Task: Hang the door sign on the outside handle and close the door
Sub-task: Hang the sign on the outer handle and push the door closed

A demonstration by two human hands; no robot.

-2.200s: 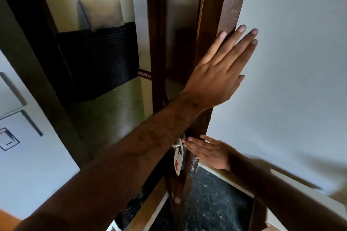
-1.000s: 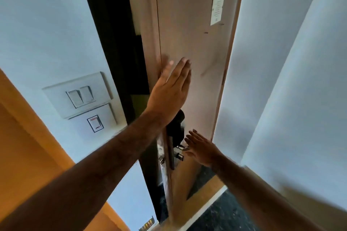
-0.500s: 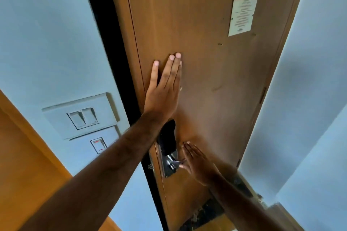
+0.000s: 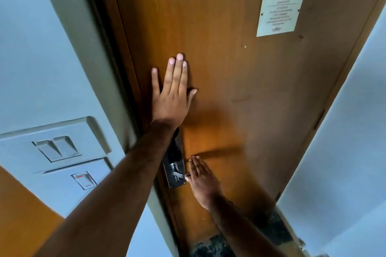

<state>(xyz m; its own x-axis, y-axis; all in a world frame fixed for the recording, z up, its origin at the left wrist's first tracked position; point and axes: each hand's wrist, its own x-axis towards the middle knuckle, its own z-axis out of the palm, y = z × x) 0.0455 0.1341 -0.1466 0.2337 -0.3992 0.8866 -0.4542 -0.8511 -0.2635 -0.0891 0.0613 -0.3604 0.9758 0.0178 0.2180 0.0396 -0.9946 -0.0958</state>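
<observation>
Door [image 4: 240, 94] fills the view, seemingly shut flush in its frame, with no gap showing. Nearest, the right hand [image 4: 201, 181] lies flat, fingers together, holding nothing, beside the metal handle [image 4: 177, 173]. Farther up, the left hand [image 4: 172, 94] presses open-palmed near the latch edge. It looks heavy and stiff; push there. The sign isn't visible.

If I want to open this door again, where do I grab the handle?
Grab the free end of the handle, the silver lever sticking out rightward from the lock plate. Come from the right, where the right hand already is, and wrap your fingers over the top. Levers likely push down, and the far end probably turns easiest.
</observation>
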